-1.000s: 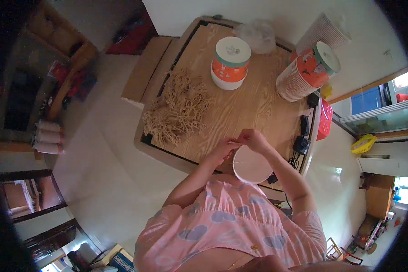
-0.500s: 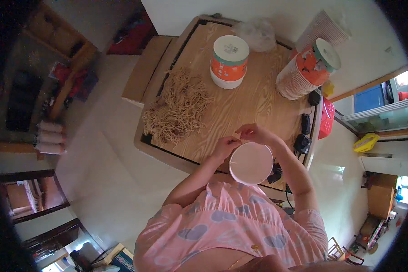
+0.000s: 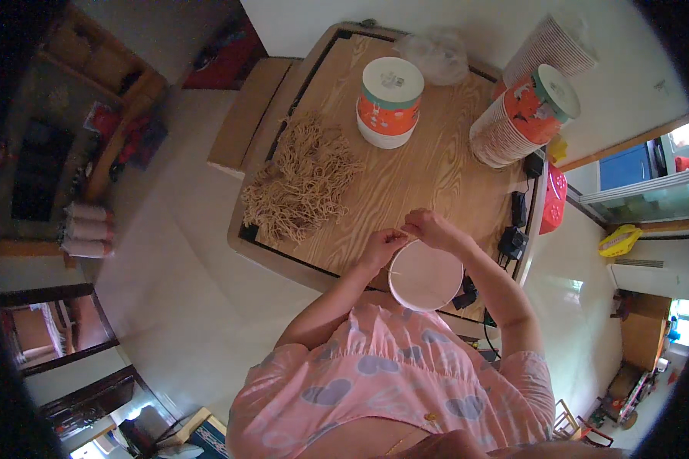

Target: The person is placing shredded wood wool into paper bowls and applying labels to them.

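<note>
A white paper bucket [image 3: 427,277] sits close to my body at the table's near edge, its open mouth facing up. At its far left rim my left hand [image 3: 383,249] is closed, thumb and fingers pinching what looks like a tan cord [image 3: 408,236]. My right hand [image 3: 436,229] is closed too, bent over the far rim with its fingertips against the left ones. Most of that cord is hidden by the fingers. A light cord end sticks out on the bucket's left inner wall. Left of the hands lies a tangled pile of tan cords [image 3: 302,183].
Upside-down orange-and-white paper buckets [image 3: 389,115] stand at the table's back, and a tall leaning stack of buckets [image 3: 513,126] at the right. A clear plastic bag [image 3: 436,57] lies behind. Black power adapters [image 3: 513,243] line the right edge. A cardboard box [image 3: 253,115] is beyond the left edge.
My right fingers have curled inward and closed down at the rim, meeting the left fingertips. The left hand and the bucket have hardly moved.
</note>
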`<state>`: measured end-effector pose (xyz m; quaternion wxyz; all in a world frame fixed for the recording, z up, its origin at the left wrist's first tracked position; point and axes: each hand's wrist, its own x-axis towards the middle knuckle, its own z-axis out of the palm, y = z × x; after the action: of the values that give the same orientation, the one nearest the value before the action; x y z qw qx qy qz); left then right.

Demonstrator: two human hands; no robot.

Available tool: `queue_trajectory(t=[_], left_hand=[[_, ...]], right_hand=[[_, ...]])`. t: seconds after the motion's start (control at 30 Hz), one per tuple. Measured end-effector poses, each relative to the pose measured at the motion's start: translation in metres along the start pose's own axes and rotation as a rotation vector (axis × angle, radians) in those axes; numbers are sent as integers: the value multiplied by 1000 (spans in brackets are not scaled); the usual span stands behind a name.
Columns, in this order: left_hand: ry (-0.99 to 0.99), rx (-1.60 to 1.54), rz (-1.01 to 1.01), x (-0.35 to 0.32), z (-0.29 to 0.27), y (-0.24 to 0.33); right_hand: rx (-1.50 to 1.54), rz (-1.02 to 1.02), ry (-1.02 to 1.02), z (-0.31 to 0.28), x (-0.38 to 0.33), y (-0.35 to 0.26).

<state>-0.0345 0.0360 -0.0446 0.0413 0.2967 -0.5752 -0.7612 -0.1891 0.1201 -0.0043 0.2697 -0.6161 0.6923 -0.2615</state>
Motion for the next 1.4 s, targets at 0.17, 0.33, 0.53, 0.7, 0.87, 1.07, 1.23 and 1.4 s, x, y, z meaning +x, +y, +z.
queue_trajectory(t=[0.17,0.33,0.53,0.7,0.87,1.07,1.23,1.4], left_hand=[[23,18,7,2,-2,-5],[34,29,98,6,-2,-9],[-12,65,-7,8,-4,-7],[-8,140,-7,5,-4,-1],[76,-21,113,2,-4,-18],[-45,138,209,-6,-30,-6],[-47,463,444,-12,-31,15],[-17,707,635,-9,-31,15]], right_hand=[[129,236,-11,-1,-3,-15],[213,281,-54,-3,-7,-9],[216,252,2,-7,-8,-12],[208,355,142,22,-14,-13],[136,363,198,26,-10,-25],[145,351,195,25,-13,-21],[66,240,171,23,-11,-22],[145,352,151,16,-8,-30]])
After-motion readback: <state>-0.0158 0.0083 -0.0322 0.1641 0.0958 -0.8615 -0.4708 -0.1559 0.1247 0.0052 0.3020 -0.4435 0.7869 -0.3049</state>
